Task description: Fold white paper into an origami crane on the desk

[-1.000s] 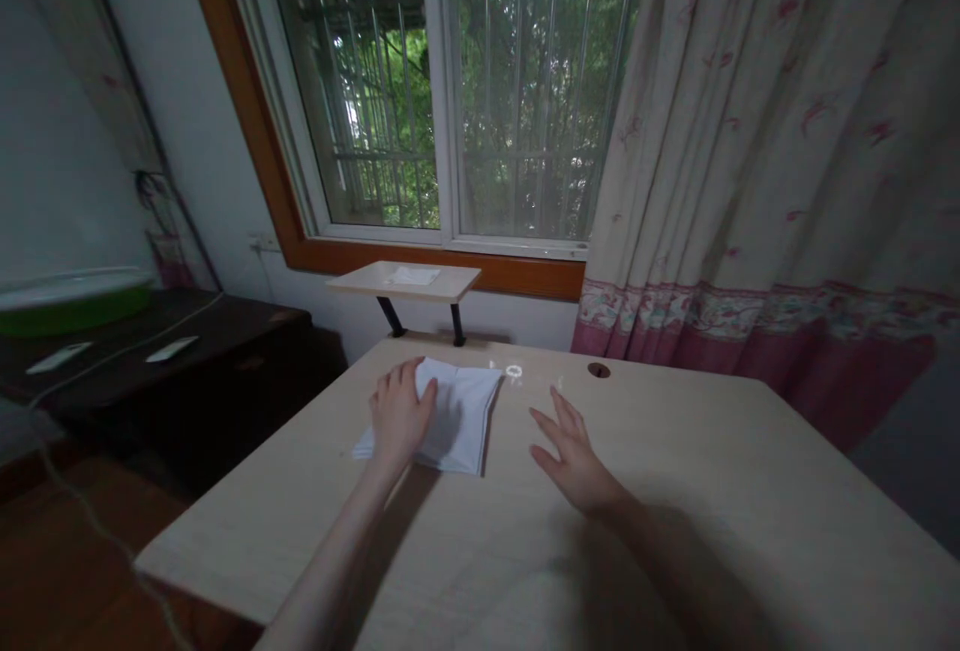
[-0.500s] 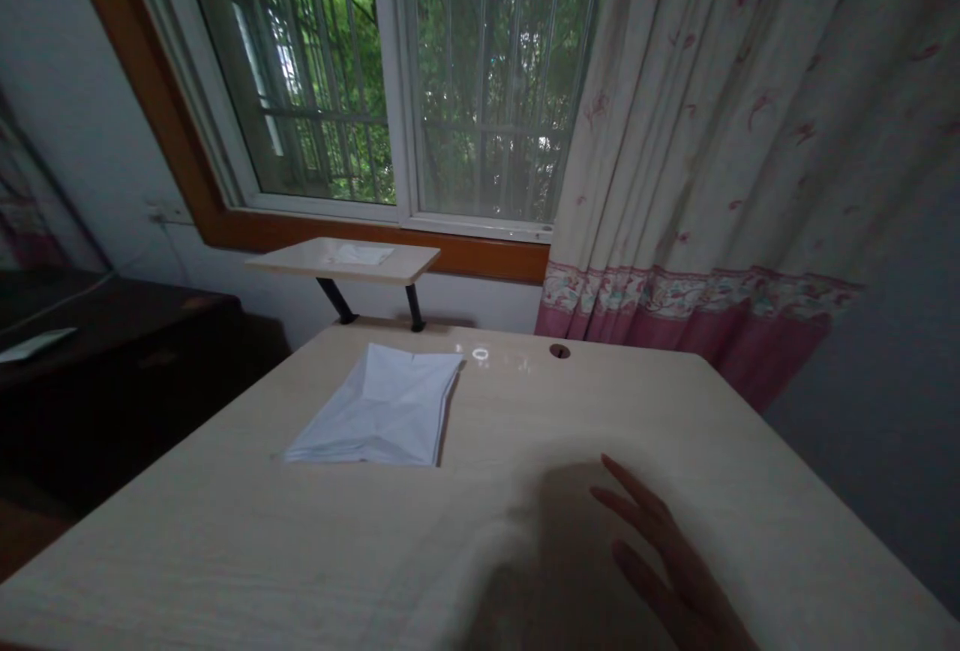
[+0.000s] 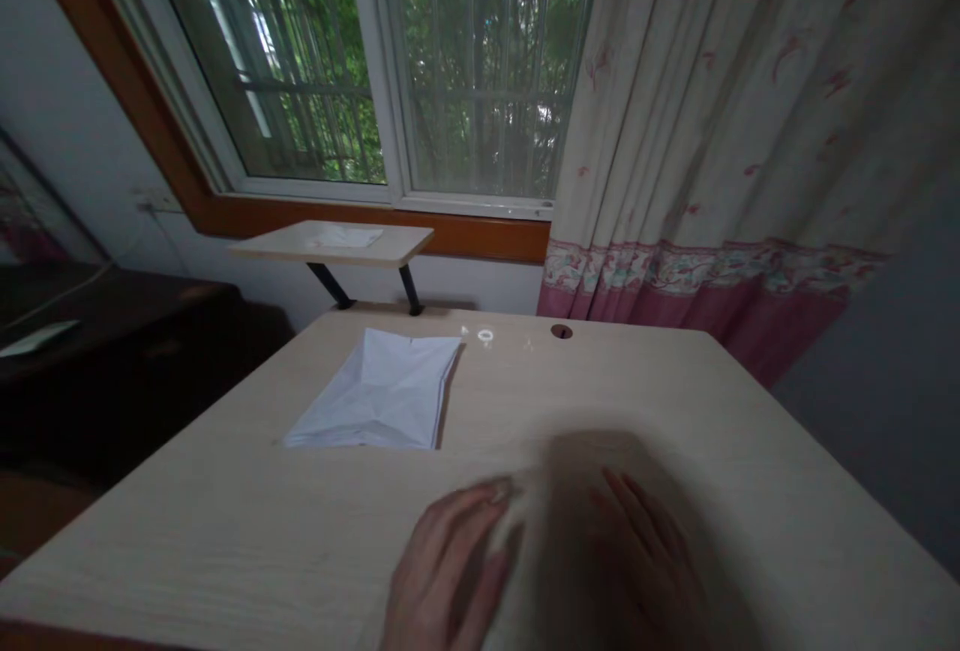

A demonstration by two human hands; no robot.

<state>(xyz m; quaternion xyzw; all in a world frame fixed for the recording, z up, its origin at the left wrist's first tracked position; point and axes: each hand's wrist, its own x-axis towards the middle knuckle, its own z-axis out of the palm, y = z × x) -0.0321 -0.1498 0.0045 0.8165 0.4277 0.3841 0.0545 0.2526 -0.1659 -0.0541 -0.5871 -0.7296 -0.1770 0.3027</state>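
Observation:
Low over the near part of the desk, my left hand (image 3: 450,563) has its fingers slightly curled and the thumb apart, with nothing visible between them. My right hand (image 3: 649,556) is dark and a little blurred in shadow; its fingers point forward, and I see nothing in them. Whether either hand touches the desktop I cannot tell. Beyond my left hand lies a white folded sheet of paper (image 3: 379,393), creased and layered, flat on the light wooden desk (image 3: 202,511).
A small raised shelf (image 3: 289,243) on black legs stands at the back left, bearing a white paper (image 3: 345,237). Near the back edge is a round cable hole (image 3: 561,332). A patterned curtain (image 3: 712,151) hangs behind right; a dark cabinet (image 3: 165,321) stands left.
My left hand has come into view at the bottom centre. My right hand is still at the lower right, lower and blurrier. The view has shifted slightly; the folded paper lies unmoved.

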